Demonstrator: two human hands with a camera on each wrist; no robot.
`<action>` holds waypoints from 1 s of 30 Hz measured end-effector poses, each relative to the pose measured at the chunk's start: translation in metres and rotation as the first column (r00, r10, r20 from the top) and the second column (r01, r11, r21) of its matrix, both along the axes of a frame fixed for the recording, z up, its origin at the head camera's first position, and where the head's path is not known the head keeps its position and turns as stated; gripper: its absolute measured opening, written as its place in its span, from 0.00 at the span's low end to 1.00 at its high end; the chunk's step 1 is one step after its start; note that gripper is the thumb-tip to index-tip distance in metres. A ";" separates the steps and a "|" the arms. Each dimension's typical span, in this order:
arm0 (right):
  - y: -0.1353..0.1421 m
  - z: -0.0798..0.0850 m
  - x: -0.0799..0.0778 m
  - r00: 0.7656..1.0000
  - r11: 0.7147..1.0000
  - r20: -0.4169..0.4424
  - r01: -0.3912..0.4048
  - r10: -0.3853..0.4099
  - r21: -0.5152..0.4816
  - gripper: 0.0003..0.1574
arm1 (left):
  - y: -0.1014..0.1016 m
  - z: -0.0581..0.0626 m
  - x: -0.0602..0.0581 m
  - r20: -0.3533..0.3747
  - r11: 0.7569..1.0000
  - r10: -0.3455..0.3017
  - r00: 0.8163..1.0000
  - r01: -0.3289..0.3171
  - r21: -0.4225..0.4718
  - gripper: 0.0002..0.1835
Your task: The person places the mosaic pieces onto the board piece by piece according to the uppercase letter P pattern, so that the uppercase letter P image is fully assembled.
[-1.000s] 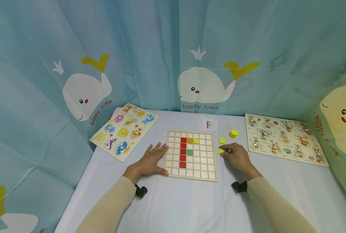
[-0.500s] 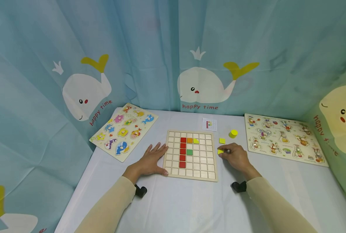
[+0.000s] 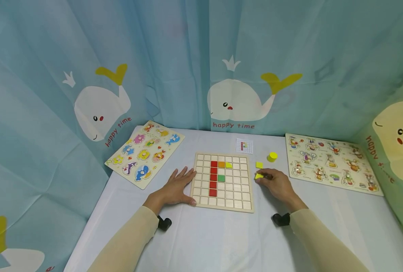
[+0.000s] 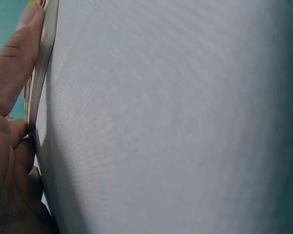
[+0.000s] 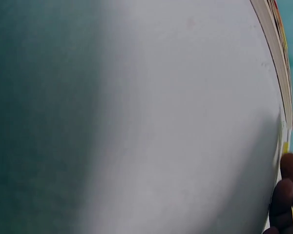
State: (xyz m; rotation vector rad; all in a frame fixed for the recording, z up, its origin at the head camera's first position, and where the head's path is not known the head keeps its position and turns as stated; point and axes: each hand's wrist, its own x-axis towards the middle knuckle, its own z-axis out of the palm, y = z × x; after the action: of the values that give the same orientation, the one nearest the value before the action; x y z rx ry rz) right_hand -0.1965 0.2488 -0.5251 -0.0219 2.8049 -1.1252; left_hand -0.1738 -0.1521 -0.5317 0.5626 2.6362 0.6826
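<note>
In the head view, a square wooden grid board (image 3: pixel 237 204) lies mid-table. It bears a column of red tiles (image 3: pixel 213 177), an orange tile (image 3: pixel 221 164), a yellow piece with a rounded corner (image 3: pixel 228 165) and a green tile (image 3: pixel 221 178). My left hand (image 3: pixel 174 189) lies flat with fingers spread, fingertips and thumb touching the board's left edge. Right of the board, my right hand (image 3: pixel 277 184) pinches a yellow tile (image 3: pixel 259 176) low over the table; its fingers partly hide it. Another yellow tile (image 3: pixel 259 165) lies just beyond.
A small pattern card (image 3: pixel 244 146) lies behind the board, and a yellow cylinder or stack (image 3: pixel 272 156) stands to its right. Wooden picture puzzles flank the board: a sea-animal one (image 3: pixel 143 155) at left, another (image 3: pixel 334 162) at right. A whale-print curtain (image 3: pixel 174 75) hangs behind the table.
My right hand and the yellow tile at its fingertips have shifted only slightly. The left hand and the pieces on the board have stayed in place.
</note>
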 end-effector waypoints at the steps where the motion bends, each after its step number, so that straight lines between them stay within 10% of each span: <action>1: 0.001 0.000 0.000 1.000 1.000 0.009 0.002 -0.002 -0.007 0.23 | 0.000 0.000 0.000 -0.001 1.000 -0.001 1.000 0.001 -0.003 0.66; 30: -0.031 0.017 0.001 0.999 0.989 -0.040 -0.009 0.003 -0.151 0.17 | 0.000 -0.001 0.000 -0.004 1.000 0.003 1.000 -0.003 0.000 0.66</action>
State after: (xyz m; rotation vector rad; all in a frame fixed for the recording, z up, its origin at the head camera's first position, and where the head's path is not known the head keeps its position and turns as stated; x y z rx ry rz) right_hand -0.1955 0.2174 -0.5083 -0.0665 2.7448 -1.3476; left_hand -0.1737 -0.1526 -0.5323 0.5608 2.6408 0.6833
